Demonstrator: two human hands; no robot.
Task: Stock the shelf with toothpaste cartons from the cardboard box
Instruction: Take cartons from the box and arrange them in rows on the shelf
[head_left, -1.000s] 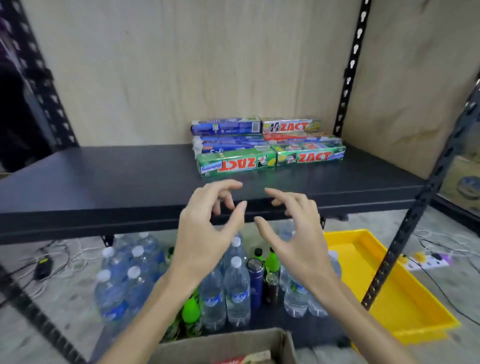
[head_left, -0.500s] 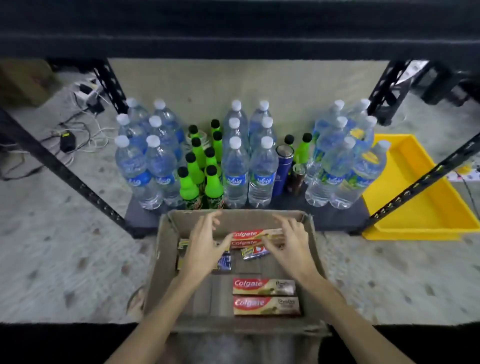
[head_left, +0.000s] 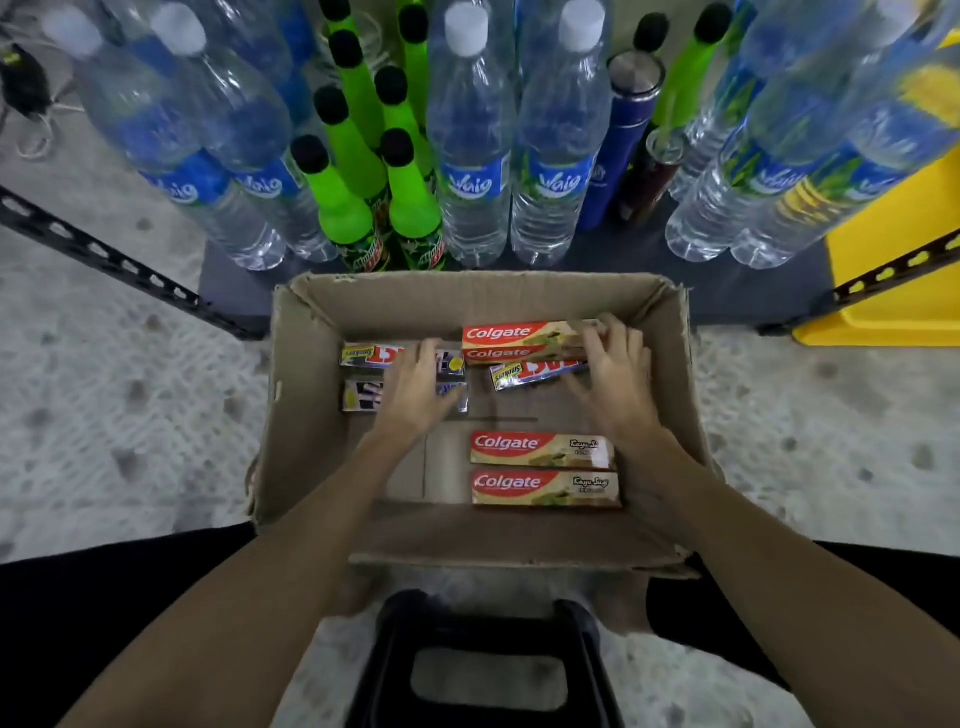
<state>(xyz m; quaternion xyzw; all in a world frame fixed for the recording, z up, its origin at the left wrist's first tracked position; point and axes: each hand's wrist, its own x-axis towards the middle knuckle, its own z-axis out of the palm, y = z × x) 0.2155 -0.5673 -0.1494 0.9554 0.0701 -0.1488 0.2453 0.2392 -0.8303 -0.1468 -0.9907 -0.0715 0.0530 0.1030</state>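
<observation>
Concrete floor, cardboard box (head_left: 311, 415) by the bottles (head_left: 470, 156); left hand (head_left: 415, 397) grips two dark cartons (head_left: 363, 375), right hand (head_left: 615, 382) curls round stacked toothpaste cartons (head_left: 519, 343)

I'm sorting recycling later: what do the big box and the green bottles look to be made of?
Cardboard box: brown corrugated cardboard, matte, going by its torn, frayed flap edges. Green bottles: bright, glossy neon-green surface with black caps; probably plastic, though coated glass can't be ruled out.
</observation>
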